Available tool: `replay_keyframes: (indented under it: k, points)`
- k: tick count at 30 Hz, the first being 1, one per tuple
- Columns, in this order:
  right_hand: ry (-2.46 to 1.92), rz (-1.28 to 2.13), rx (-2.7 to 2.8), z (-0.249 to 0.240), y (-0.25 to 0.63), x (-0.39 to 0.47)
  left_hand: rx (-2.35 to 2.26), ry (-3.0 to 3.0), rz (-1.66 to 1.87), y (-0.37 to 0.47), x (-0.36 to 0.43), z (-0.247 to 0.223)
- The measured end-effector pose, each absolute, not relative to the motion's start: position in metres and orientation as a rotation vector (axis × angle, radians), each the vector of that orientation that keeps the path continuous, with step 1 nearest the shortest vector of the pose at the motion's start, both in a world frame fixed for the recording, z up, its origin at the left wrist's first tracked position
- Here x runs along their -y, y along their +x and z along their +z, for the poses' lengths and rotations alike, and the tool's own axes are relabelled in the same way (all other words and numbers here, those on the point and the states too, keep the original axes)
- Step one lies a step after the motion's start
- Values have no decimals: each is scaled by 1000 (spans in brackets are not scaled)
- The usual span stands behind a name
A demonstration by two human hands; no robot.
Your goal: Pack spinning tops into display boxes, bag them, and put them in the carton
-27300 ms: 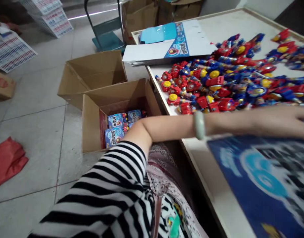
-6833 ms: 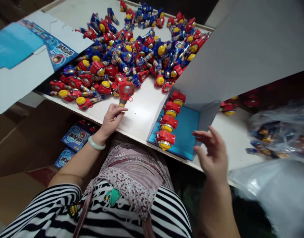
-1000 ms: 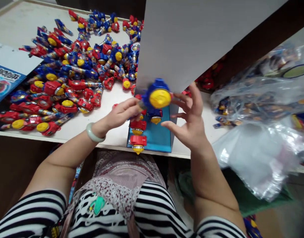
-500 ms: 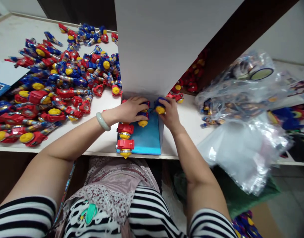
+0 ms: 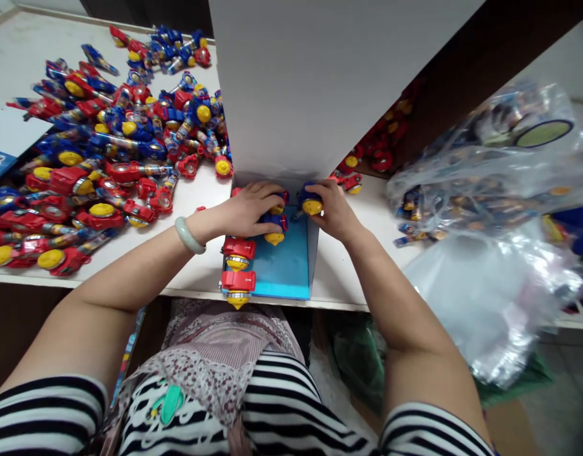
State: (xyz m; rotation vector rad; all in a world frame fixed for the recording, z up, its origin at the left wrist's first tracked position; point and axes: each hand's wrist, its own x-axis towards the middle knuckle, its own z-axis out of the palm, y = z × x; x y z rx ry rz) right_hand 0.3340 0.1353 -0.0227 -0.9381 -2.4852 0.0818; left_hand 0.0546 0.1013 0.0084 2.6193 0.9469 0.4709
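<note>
A box with tall white walls and a blue floor [image 5: 282, 272] stands at the table's front edge. Along its left side lie red toys [image 5: 238, 280] with silver rings and pointed yellow knobs. My left hand [image 5: 251, 209] lies over the far end of this row, its thumb and fingers around a blue toy [image 5: 274, 229] with a yellow knob; the fingertips are partly hidden. Closed on another blue toy [image 5: 312, 200] with a yellow knob, my right hand [image 5: 338, 212] is at the box's right side, near the back wall.
A large heap of red and blue toys [image 5: 130, 126] covers the table's left. More red toys [image 5: 379, 149] lie behind the box. On the right are filled clear bags [image 5: 481, 171] and a pile of plastic bags [image 5: 491, 285]. A white and blue printed sheet [image 5: 11, 139] lies far left.
The view has shifted slightly. Both hands stay at nearly the same place in the box, and the right-hand toy is turned a little. The toys in the row look unmoved.
</note>
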Motion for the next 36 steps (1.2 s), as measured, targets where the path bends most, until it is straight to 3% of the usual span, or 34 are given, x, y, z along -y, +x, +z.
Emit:
replay_keyframes:
  k: [5,11,16,20,26,31,36]
  points:
    - [-899,79,2722,-20,330,-134,-955,2632,478,57,-98,13]
    - [-981,-188,2638,-24,330,-125,-944,2559,712,41,-114,13]
    - [-1028,-72,2251,-32,343,-98,-1914,2198,932,-81,-167,15]
    - [-1176,104,1984,-31,338,-64,-2394,1952,803,-177,-191,5]
    - [-1156,114,1768,-18,311,-37,-2230,1985,905,-205,-190,-20]
    - [-1069,190,1783,-12,310,-36,-1889,1995,1115,-206,-166,-5]
    - [-939,409,1807,8,260,-28,-1457,1786,952,-126,-85,29]
